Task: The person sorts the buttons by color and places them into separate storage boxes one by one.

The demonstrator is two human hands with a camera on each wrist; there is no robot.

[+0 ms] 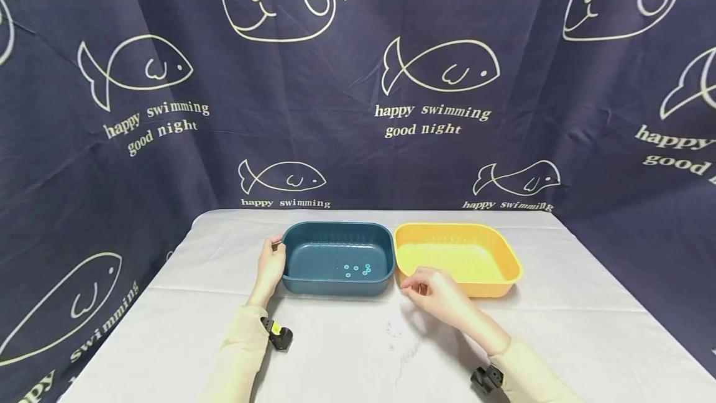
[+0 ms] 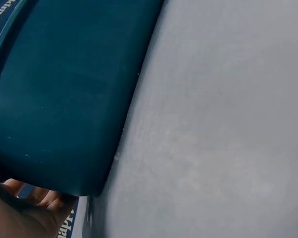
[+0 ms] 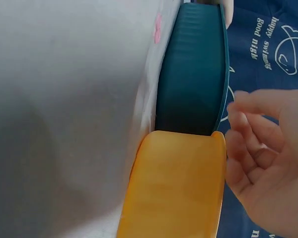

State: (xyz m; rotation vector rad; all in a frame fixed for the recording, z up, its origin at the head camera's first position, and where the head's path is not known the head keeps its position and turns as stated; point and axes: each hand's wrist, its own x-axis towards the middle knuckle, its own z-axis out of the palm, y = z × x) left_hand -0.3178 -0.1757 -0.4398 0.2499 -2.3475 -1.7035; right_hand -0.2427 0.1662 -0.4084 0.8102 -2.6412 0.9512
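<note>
A teal plastic basin stands on the white-covered table. My left hand grips its left end, fingers behind the end wall; in the left wrist view that hand shows at the lower left. Several small round discs lie on the basin floor, toward its right side. My right hand is in front of the yellow basin, near its front left corner. Thumb and forefinger tips meet in a pinch, other fingers curled; I cannot tell whether something tiny is between them. In the right wrist view this hand is beside both rims.
Several small clear discs lie on the white cloth in front of the basins. The two basins stand side by side, ends close together. Behind the table hangs a dark blue curtain with white fish and whale drawings.
</note>
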